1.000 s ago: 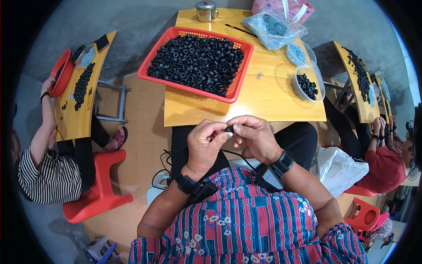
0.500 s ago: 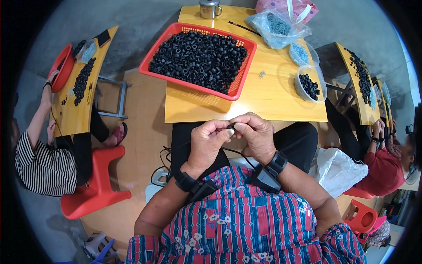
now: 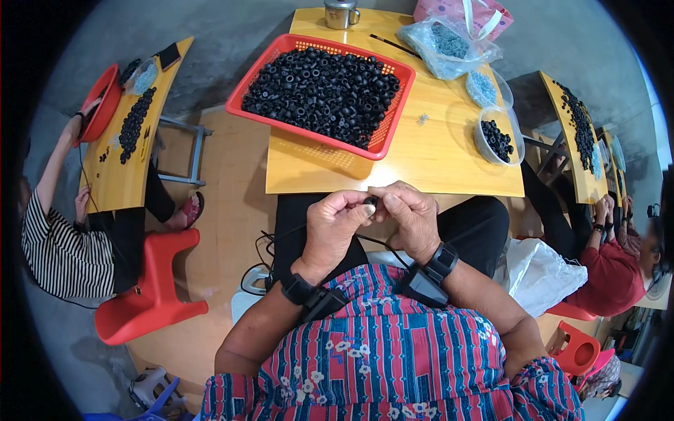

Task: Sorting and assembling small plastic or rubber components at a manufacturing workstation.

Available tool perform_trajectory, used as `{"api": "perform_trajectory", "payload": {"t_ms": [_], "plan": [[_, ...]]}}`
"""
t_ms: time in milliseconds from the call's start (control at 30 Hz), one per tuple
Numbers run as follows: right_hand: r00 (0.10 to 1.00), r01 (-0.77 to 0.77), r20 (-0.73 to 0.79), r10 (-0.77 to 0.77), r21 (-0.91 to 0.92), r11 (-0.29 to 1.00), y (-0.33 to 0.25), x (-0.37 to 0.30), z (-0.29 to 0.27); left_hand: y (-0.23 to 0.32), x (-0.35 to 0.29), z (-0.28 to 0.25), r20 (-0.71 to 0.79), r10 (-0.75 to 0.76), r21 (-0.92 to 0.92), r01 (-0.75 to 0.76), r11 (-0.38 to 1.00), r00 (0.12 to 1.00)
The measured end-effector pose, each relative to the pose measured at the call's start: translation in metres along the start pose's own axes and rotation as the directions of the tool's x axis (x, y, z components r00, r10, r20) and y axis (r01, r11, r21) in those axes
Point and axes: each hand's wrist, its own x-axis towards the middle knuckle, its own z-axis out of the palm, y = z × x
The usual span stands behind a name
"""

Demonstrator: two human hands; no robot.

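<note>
Above my lap, just off the near edge of the table, my left hand and my right hand meet fingertip to fingertip. Both are closed in a pinch around one small black ring-like part. Fingers cover most of it, so its full shape is hidden. Beyond them a red plastic basket stands on the yellow table, heaped with similar black parts. To the right, a clear tub holds more black parts. A small cluster of tiny pale pieces lies between basket and tub.
At the back stand a metal mug, a black pencil-like stick, a clear bag of blue-grey pieces and a bowl of light-blue pieces. People work at tables left and right. A white sack sits by my right side.
The black part has turned slightly between my fingertips; both hands stay nearly in place. At left, the person in stripes has reached further into the red basin. The whole view has shifted slightly.
</note>
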Motion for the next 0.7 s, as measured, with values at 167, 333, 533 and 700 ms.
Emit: {"api": "perform_trajectory", "payload": {"t_ms": [167,333,533,700], "plan": [[0.987,-0.159,0.023,0.158,0.194,0.968,0.000,0.004,0.000,0.003,0.000,0.001,0.025,0.071,-0.038,-0.070,0.997,0.997],[0.937,-0.346,0.125,0.326,0.451,0.823,-0.004,0.005,-0.002,0.001,0.000,0.002,0.036,0.102,-0.049,-0.100,0.994,0.994],[0.888,-0.457,0.221,0.404,0.528,0.716,-0.005,0.008,-0.004,0.000,0.000,-0.001,0.012,0.131,0.056,-0.132,0.990,0.991],[0.831,-0.557,0.337,0.443,0.484,0.675,-0.014,0.010,-0.006,0.006,0.001,-0.004,0.017,0.265,0.268,-0.260,0.928,0.964]]}}
